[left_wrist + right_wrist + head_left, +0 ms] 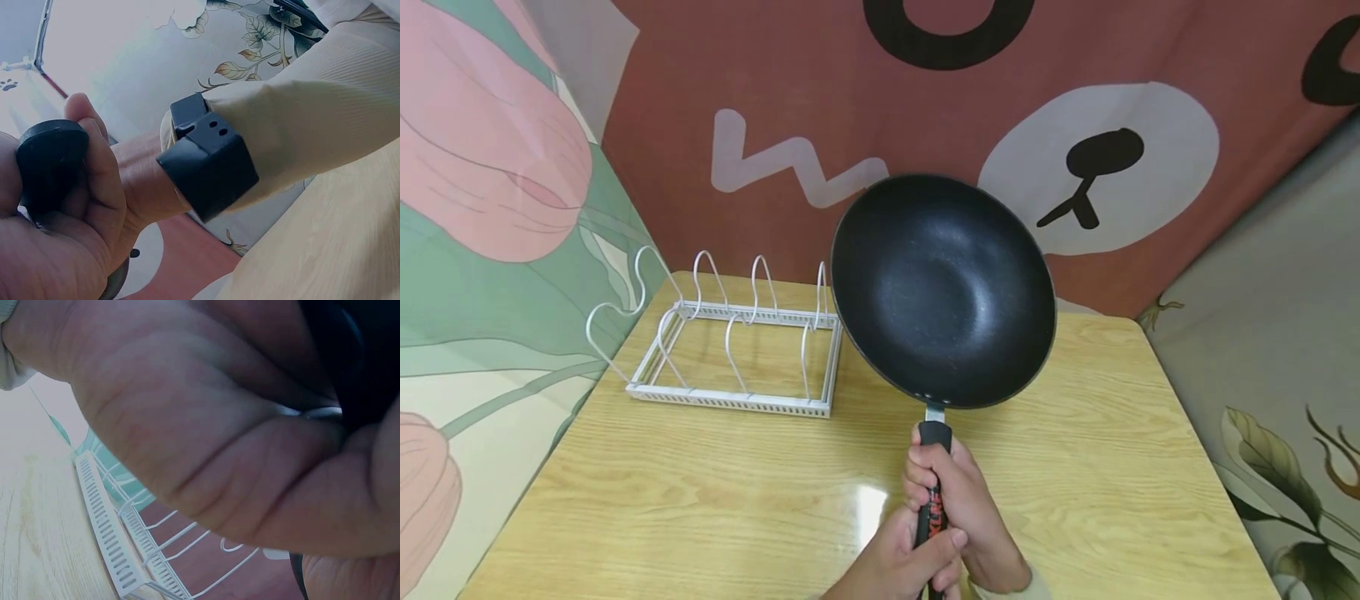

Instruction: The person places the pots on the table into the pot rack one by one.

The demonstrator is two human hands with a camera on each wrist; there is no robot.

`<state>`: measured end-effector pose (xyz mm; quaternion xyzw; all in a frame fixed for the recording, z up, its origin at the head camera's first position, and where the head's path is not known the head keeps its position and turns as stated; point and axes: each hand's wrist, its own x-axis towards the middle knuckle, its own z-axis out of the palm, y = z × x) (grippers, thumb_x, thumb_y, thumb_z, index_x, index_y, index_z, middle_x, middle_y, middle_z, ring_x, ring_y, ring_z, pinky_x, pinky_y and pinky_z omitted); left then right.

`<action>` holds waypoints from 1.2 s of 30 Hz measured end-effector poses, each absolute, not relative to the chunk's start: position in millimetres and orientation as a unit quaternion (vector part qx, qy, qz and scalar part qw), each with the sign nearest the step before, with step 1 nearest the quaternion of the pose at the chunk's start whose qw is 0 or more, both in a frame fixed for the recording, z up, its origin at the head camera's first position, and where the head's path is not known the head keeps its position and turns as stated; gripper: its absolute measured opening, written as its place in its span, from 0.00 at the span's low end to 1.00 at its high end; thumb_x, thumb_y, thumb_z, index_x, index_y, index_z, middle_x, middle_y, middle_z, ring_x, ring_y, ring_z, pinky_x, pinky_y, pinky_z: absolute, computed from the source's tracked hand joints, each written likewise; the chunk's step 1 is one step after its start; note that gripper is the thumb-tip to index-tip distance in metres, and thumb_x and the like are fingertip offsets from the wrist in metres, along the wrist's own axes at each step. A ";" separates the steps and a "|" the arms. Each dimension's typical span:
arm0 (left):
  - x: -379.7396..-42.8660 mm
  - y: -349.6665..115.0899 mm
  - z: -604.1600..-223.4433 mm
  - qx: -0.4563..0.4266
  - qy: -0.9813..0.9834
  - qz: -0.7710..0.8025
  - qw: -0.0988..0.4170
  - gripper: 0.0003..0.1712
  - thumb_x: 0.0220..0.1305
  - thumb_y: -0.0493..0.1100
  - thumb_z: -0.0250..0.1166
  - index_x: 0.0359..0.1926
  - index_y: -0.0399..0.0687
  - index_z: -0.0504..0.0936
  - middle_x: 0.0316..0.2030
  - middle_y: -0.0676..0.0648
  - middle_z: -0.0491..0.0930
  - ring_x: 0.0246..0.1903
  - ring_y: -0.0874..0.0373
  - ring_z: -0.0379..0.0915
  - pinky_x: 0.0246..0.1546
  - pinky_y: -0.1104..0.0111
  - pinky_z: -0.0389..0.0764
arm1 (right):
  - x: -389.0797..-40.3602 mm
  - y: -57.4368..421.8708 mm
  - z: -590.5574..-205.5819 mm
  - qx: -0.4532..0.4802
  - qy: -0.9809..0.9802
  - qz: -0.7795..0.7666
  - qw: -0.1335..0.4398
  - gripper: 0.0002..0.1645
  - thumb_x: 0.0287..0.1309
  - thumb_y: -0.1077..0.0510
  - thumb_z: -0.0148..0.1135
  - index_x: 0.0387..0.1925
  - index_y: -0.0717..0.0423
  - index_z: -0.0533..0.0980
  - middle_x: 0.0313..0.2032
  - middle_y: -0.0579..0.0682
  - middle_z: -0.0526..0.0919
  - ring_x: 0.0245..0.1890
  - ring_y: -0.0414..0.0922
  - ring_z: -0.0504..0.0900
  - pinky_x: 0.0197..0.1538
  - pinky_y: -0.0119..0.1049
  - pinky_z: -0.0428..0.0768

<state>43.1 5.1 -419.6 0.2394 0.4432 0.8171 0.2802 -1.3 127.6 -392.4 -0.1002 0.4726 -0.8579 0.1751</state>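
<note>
A black wok (pixel 943 292) is held up over the table, its dark inside turned to the head camera and its long black handle (pixel 934 517) pointing down toward me. My right hand (pixel 970 496) grips the upper part of the handle, just below the metal neck. Lower down, my left hand (pixel 898 554) wraps the handle near its end, thumb across the front. The rounded handle end (pixel 53 140) pokes out of the left fist in the left wrist view. In the right wrist view my own hand (pixel 206 444) fills most of the picture, with the dark handle at upper right.
A white rack (pixel 730 400) with several wire loops stands on the wooden table (pixel 1097 467), left of the wok. Printed cloth (pixel 775 75) hangs behind and at both sides. A black camera box (pixel 209 165) is strapped on the right wrist.
</note>
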 end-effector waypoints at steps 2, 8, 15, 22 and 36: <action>42.4 4.3 -418.1 0.238 0.451 0.815 0.277 0.21 0.77 0.36 0.52 0.34 0.17 0.62 0.20 0.50 0.66 0.23 0.68 0.75 0.30 0.77 0.79 | -2.7 126.5 -392.5 -0.101 0.465 -0.862 0.176 0.06 0.71 0.66 0.46 0.41 0.52 0.66 0.21 0.38 0.67 0.19 0.31 0.69 0.26 0.22 0.72; 41.3 0.6 -412.5 0.232 0.455 0.815 0.274 0.20 0.75 0.35 0.52 0.31 0.19 0.62 0.21 0.54 0.68 0.22 0.66 0.77 0.27 0.76 0.79 | -6.8 121.8 -392.8 -0.122 0.442 -0.871 0.176 0.06 0.71 0.67 0.44 0.42 0.53 0.64 0.21 0.37 0.66 0.20 0.31 0.69 0.26 0.21 0.71; 41.8 -7.9 -407.0 0.210 0.486 0.799 0.287 0.19 0.75 0.35 0.52 0.34 0.17 0.61 0.23 0.55 0.69 0.21 0.65 0.76 0.25 0.76 0.78 | -9.3 114.3 -392.8 -0.147 0.401 -0.884 0.191 0.12 0.70 0.69 0.40 0.42 0.50 0.66 0.22 0.36 0.66 0.20 0.30 0.67 0.26 0.21 0.70; 44.1 -10.7 -401.6 0.217 0.496 0.792 0.282 0.16 0.75 0.33 0.51 0.38 0.17 0.62 0.25 0.55 0.70 0.24 0.66 0.74 0.28 0.77 0.79 | -9.1 112.1 -393.2 -0.177 0.382 -0.888 0.188 0.14 0.69 0.70 0.37 0.43 0.50 0.66 0.22 0.35 0.66 0.20 0.30 0.66 0.25 0.20 0.68; 45.9 -15.4 -392.0 0.181 0.538 0.779 0.264 0.09 0.75 0.34 0.53 0.38 0.30 0.67 0.22 0.57 0.70 0.18 0.65 0.73 0.21 0.77 0.75 | -13.3 102.8 -385.1 -0.182 0.364 -0.891 0.202 0.12 0.68 0.69 0.38 0.43 0.49 0.64 0.21 0.36 0.64 0.19 0.30 0.66 0.25 0.21 0.70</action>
